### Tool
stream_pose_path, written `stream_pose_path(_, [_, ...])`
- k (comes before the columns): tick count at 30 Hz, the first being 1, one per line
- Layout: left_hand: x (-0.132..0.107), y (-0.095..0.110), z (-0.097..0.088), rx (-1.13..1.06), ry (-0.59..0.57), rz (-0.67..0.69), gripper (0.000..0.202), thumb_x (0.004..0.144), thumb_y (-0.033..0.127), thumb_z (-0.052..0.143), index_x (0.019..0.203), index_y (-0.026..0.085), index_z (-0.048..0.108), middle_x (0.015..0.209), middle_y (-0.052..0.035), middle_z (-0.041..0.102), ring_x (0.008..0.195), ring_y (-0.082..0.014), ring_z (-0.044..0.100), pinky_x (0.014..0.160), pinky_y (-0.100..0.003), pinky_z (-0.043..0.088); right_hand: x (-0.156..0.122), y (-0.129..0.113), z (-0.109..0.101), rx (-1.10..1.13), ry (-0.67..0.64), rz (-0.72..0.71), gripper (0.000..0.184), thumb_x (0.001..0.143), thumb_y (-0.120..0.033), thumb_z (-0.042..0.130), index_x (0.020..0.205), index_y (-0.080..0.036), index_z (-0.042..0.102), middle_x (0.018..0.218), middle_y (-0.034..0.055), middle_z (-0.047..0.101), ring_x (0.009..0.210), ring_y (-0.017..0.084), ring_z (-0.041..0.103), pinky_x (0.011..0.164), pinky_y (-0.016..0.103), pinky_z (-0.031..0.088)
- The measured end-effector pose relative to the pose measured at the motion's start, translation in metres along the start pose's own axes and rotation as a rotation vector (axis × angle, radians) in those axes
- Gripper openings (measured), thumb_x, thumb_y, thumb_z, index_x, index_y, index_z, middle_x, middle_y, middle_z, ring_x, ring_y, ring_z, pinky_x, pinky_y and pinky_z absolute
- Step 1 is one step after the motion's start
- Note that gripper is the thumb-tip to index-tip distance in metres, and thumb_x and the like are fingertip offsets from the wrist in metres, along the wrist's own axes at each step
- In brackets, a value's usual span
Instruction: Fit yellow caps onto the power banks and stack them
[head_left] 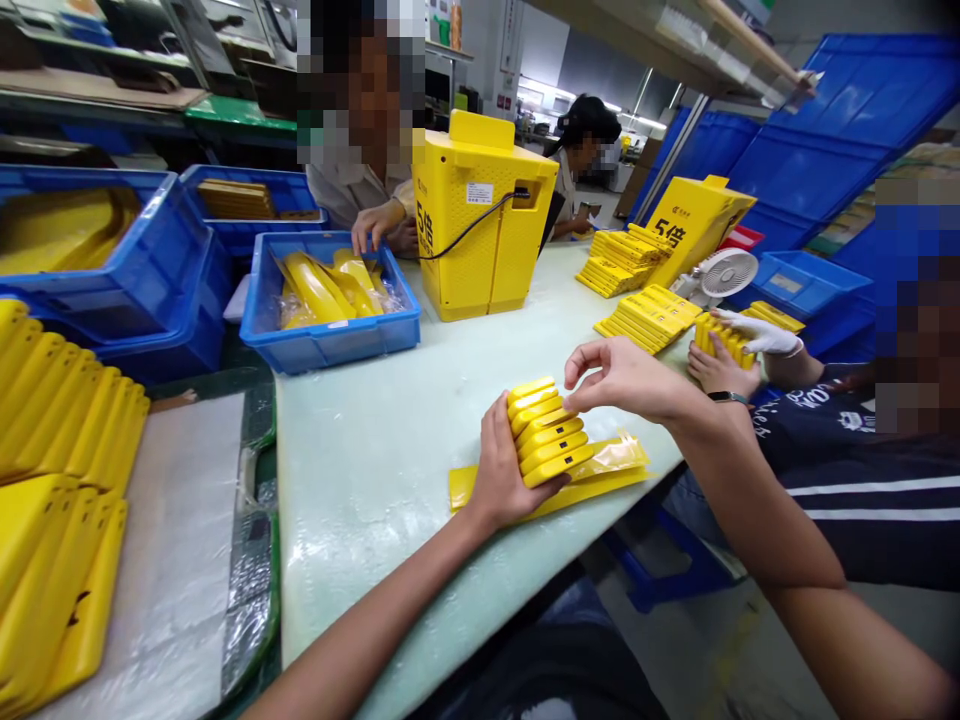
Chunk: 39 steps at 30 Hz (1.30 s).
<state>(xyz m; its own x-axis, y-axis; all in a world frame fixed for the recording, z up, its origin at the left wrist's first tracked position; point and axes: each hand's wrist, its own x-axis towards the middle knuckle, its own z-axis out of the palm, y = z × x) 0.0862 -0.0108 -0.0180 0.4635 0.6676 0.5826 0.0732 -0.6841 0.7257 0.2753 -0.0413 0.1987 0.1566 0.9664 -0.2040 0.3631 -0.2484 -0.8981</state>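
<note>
My left hand (504,470) is wrapped round a stack of flat yellow power banks (553,440) with rounded ends. Small dark ports show on the ends of some of them. Beside the upper right of the stack is my right hand (611,378), its fingers curled and the thumb and fingertips close together at the stack's edge. Whether anything thin is pinched there I cannot make out. Under the stack, flat yellow strips (619,460) with a glossy clear film lie on the pale green tabletop (352,480).
A blue bin (330,340) of yellow covers stands far left, a co-worker's hand (379,222) over it. Behind is a yellow cabinet (480,250) with a black cable. At right, another person's hands (724,355) hold yellow pieces near piled stacks (649,315) and a fan (727,272). Yellow panels (60,420) stand left.
</note>
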Motion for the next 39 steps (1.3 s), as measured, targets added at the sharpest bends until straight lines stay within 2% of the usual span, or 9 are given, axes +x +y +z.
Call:
stream_pose_path(9, [0.0,0.0,0.0,-0.013,-0.009,-0.004,0.142,0.082,0.062,0.095,0.181,0.028,0.0,0.172,-0.0239,0.036,0.16,-0.0492,0.043,0.132,-0.074,0.042,0.01,0.002,0.001,-0.137,-0.023,-0.026,0.026,0.053,-0.019,0.09,0.071,-0.018,0.072,0.073,0.0005,0.071,0.065,0.015,0.063,0.06,0.027,0.048])
stream_pose_path(13, [0.0,0.0,0.0,-0.006,-0.007,-0.006,0.143,0.08,0.06,0.096,0.181,0.028,0.0,0.171,-0.0238,0.036,0.16,-0.0492,0.044,0.132,-0.074,0.042,0.009,0.004,0.002,-0.343,0.056,-0.07,0.032,0.054,-0.019,0.095,0.075,-0.019,0.07,0.081,0.0022,0.075,0.066,0.016,0.066,0.059,0.027,0.048])
stream_pose_path(17, [0.0,-0.001,0.0,-0.019,-0.008,-0.011,0.145,0.078,0.057,0.099,0.181,0.028,0.001,0.171,-0.024,0.035,0.161,-0.0495,0.043,0.133,-0.074,0.041,0.012,0.011,-0.009,-0.547,0.089,0.024,0.05,0.056,-0.036,0.109,0.077,-0.021,0.066,0.064,0.0017,0.07,0.054,0.02,0.069,0.053,0.028,0.046])
stream_pose_path(19, [0.0,-0.003,0.0,-0.037,-0.004,-0.013,0.145,0.077,0.056,0.1,0.181,0.028,0.003,0.171,-0.0241,0.036,0.161,-0.0498,0.043,0.134,-0.075,0.04,0.019,0.019,-0.017,-0.438,-0.013,0.051,0.052,0.064,-0.053,0.106,0.08,-0.019,0.07,0.065,0.0045,0.072,0.054,0.022,0.072,0.051,0.03,0.05])
stream_pose_path(22, [0.001,-0.005,-0.001,-0.056,0.002,-0.01,0.146,0.075,0.059,0.101,0.181,0.026,0.006,0.17,-0.0246,0.038,0.161,-0.0502,0.044,0.134,-0.076,0.039,0.033,0.035,-0.018,-0.169,-0.068,-0.081,0.057,0.075,-0.068,0.096,0.092,-0.016,0.082,0.092,0.0111,0.082,0.065,0.019,0.073,0.051,0.028,0.053])
stream_pose_path(27, [0.003,-0.005,-0.004,-0.104,0.008,-0.035,0.142,0.076,0.062,0.099,0.18,0.027,0.009,0.17,-0.0239,0.039,0.159,-0.0506,0.047,0.132,-0.077,0.042,0.052,0.056,0.007,0.008,-0.065,-0.199,0.056,0.068,-0.067,0.1,0.074,-0.014,0.084,0.065,0.0034,0.068,0.061,0.014,0.057,0.056,0.027,0.047])
stream_pose_path(30, [0.004,-0.005,-0.006,-0.129,-0.002,-0.052,0.141,0.076,0.063,0.099,0.18,0.03,0.008,0.17,-0.0222,0.039,0.16,-0.0503,0.047,0.133,-0.078,0.042,0.056,0.062,0.019,0.159,-0.005,-0.187,0.055,0.06,-0.064,0.104,0.062,-0.015,0.079,0.067,0.0033,0.068,0.063,0.013,0.058,0.059,0.027,0.047])
stream_pose_path(35, [0.006,-0.005,-0.006,-0.141,-0.008,-0.075,0.141,0.076,0.065,0.099,0.179,0.033,0.008,0.168,-0.0199,0.041,0.158,-0.0482,0.049,0.132,-0.077,0.042,0.058,0.066,0.027,0.304,-0.024,-0.069,0.066,0.064,-0.078,0.095,0.072,-0.014,0.081,0.07,0.0055,0.071,0.063,0.013,0.058,0.062,0.027,0.047])
stream_pose_path(39, [0.006,-0.004,-0.007,-0.161,-0.013,-0.095,0.141,0.075,0.063,0.1,0.178,0.031,0.008,0.167,-0.0208,0.043,0.157,-0.0478,0.05,0.132,-0.076,0.043,0.054,0.066,0.027,0.289,-0.014,-0.089,0.059,0.061,-0.068,0.101,0.076,-0.015,0.082,0.069,0.001,0.069,0.066,0.013,0.056,0.063,0.027,0.045])
